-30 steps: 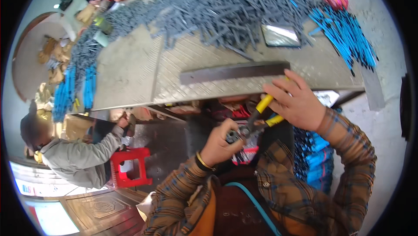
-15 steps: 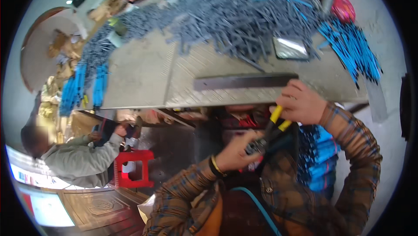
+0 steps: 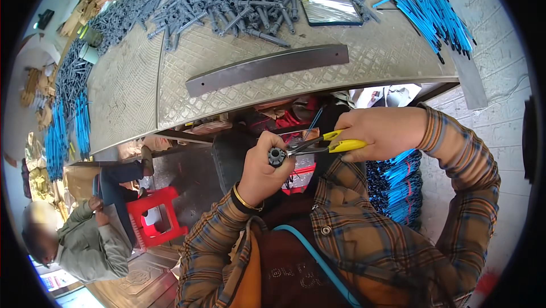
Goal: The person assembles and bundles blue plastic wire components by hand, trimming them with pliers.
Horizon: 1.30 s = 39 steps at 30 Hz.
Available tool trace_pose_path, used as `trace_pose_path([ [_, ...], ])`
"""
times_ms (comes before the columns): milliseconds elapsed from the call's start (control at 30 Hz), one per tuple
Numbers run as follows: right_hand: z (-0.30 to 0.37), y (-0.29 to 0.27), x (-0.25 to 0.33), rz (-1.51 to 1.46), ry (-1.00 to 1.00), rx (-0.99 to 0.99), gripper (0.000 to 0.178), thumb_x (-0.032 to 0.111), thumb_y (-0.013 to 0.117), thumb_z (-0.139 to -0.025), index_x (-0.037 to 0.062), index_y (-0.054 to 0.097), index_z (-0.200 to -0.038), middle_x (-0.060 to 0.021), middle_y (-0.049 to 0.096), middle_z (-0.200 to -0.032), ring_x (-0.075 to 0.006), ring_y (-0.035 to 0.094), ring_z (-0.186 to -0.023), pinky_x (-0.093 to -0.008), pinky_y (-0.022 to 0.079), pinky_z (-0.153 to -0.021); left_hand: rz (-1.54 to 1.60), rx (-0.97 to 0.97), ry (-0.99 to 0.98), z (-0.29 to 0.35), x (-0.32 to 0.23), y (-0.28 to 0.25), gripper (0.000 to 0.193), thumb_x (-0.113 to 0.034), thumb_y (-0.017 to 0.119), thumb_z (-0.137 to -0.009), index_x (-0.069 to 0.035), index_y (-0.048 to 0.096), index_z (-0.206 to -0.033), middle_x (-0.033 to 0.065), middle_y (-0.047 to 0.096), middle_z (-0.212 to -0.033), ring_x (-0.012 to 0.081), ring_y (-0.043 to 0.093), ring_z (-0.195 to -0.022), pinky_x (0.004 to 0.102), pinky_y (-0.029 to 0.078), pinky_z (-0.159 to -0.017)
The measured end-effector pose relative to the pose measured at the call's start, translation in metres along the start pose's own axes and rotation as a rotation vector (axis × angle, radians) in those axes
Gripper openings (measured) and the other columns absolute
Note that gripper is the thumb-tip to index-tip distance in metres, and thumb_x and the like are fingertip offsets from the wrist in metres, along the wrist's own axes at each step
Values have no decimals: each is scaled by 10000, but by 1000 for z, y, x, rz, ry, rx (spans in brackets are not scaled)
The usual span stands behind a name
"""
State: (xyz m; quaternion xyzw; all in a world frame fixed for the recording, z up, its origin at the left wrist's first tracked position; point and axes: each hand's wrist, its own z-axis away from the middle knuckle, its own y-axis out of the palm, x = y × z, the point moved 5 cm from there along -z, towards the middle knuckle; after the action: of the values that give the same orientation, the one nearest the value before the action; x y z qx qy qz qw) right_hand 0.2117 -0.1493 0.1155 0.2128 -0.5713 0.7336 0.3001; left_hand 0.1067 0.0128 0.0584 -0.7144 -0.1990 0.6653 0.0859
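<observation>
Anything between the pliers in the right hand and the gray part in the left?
Nothing visible. The right hand holds the yellow-handled pliers, their tips right by the rim of the gray part in the left hand; whether they touch is too small to tell.

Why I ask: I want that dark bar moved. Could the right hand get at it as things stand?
Probably not freely: the right hand is occupied with yellow-handled pliers. Otherwise the way looks open; the dark bar lies uncovered on the table.

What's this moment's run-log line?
left hand: holding grey part | right hand: holding yellow-handled pliers, tip by part | table: dark bar, piled grey parts
</observation>
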Motion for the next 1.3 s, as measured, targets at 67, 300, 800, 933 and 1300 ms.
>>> trace_pose_path([
  [67, -1, 0, 3, 16, -9, -4, 265, 193, 628, -753, 80, 594, -991, -102, 528, -975, -280, 519, -877, -362, 434, -746, -11, 11, 5, 0, 0, 1, 234, 9, 630, -709, -45, 431, -817, 26, 531, -703, 93, 576, -659, 231, 452, -590],
  [300, -7, 1, -3, 304, -68, -119, 205, 250, 608, -802, 76, 600, -910, -106, 551, -946, -293, 532, -879, -377, 438, -755, 144, 125, -154, 3, 15, -5, 244, -17, 658, -715, -43, 442, -826, 55, 584, -777, 120, 601, -772, 251, 466, -657],
  [800, 7, 140, -5, -2044, -277, 667, 488, 319, 553, -867, -35, 400, -1165, -132, 613, -736, -173, 618, -607, -293, 520, -540, 216, 414, -3, 1, 6, -1, 414, -171, 802, -621, -17, 517, -880, 81, 609, -867, 161, 589, -838, 266, 450, -755],
  [933, 10, 70, -19, -680, -196, -128, 480, 221, 546, -848, -37, 367, -1211, -147, 611, -757, -172, 612, -577, -284, 515, -510, 328, 247, -96, 2, 18, -7, 437, -210, 817, -605, -16, 544, -885, 66, 597, -848, 143, 575, -803, 254, 443, -721],
  [1300, 17, 55, -12, -412, -126, -294, 396, 140, 490, -848, 16, 388, -1210, -125, 603, -856, -161, 619, -631, -272, 518, -568, 304, 191, -107, -1, 10, -6, 405, -148, 828, -580, -31, 567, -868, 23, 567, -778, 93, 545, -713, 231, 431, -652],
])
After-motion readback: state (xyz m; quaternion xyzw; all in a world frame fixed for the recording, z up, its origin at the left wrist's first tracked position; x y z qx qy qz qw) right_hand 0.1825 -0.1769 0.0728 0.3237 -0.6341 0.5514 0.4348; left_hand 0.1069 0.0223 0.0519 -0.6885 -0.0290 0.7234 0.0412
